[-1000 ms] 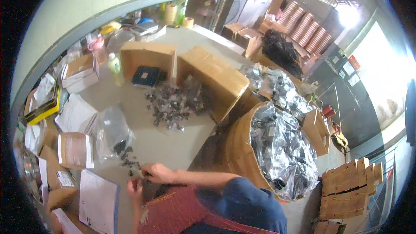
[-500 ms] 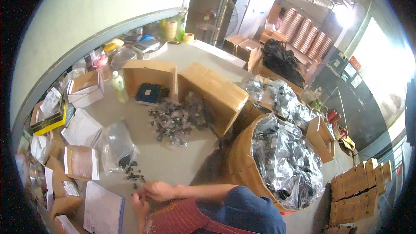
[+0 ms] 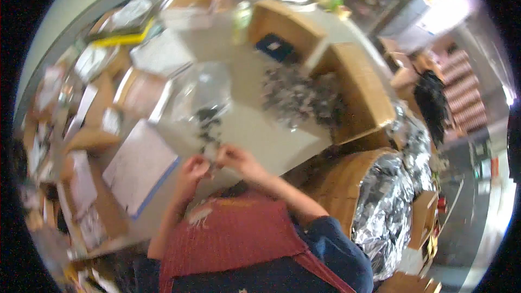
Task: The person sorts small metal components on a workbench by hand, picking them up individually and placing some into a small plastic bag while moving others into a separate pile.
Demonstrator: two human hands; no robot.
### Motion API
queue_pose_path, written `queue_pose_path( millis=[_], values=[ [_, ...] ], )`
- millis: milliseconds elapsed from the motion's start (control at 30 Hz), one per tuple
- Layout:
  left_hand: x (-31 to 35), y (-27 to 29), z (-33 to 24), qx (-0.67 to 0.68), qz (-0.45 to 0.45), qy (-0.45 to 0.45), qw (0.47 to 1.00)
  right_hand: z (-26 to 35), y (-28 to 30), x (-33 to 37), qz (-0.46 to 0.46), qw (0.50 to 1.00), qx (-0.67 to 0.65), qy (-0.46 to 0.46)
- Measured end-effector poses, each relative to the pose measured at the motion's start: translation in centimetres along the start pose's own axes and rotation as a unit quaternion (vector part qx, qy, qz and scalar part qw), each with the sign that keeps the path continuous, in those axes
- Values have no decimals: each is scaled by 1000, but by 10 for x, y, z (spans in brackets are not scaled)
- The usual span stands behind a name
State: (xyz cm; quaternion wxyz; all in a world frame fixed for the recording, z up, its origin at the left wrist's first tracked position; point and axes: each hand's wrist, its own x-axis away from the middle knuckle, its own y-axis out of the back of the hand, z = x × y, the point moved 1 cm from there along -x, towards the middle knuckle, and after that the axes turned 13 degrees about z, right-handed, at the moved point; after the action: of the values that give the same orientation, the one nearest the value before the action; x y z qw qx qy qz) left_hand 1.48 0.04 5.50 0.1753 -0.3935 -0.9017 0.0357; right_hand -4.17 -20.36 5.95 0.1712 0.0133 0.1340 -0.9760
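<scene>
My left hand [image 3: 195, 168] and my right hand [image 3: 235, 159] are close together over the near part of the table, fingers closed in pinches. Something small and pale shows between them, too blurred to name. Just beyond the fingertips lies a scatter of small black parts [image 3: 209, 130]. These trail out of the mouth of a clear plastic bag [image 3: 203, 88], which lies on the table with some of them inside. To the right, farther off, is a heap of small dark parts in clear wrapping [image 3: 296, 95].
An upright cardboard piece [image 3: 290, 24] stands behind a dark square device [image 3: 274, 47]. Another carton [image 3: 362, 84] borders the heap on the right. Papers [image 3: 142, 163] with a blue edge lie to my left. A round cardboard drum [image 3: 336, 182] holding plastic-wrapped goods stands at my right.
The whole view has swung and tilted, so the table sits farther right and is blurred. My left hand, partly hidden before, now shows beside my right; the two are slightly apart.
</scene>
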Motion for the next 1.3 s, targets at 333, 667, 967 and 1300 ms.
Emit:
queue_pose_path(
  millis=[333,667,967,1300],
  values=[
    [-1,-14,-32,31,-21,-28,999,33,-17,3,-68,968,-195,-139],
    [3,-14,-23,52,-24,-48,997,23,-11,1,-101,988,-93,-76],
    [4,-18,-28,73,27,-57,995,29,-7,3,-77,974,-198,-77],
    [8,-25,-31,65,-11,-69,995,29,-12,2,-85,983,-146,-71]
  ],
)
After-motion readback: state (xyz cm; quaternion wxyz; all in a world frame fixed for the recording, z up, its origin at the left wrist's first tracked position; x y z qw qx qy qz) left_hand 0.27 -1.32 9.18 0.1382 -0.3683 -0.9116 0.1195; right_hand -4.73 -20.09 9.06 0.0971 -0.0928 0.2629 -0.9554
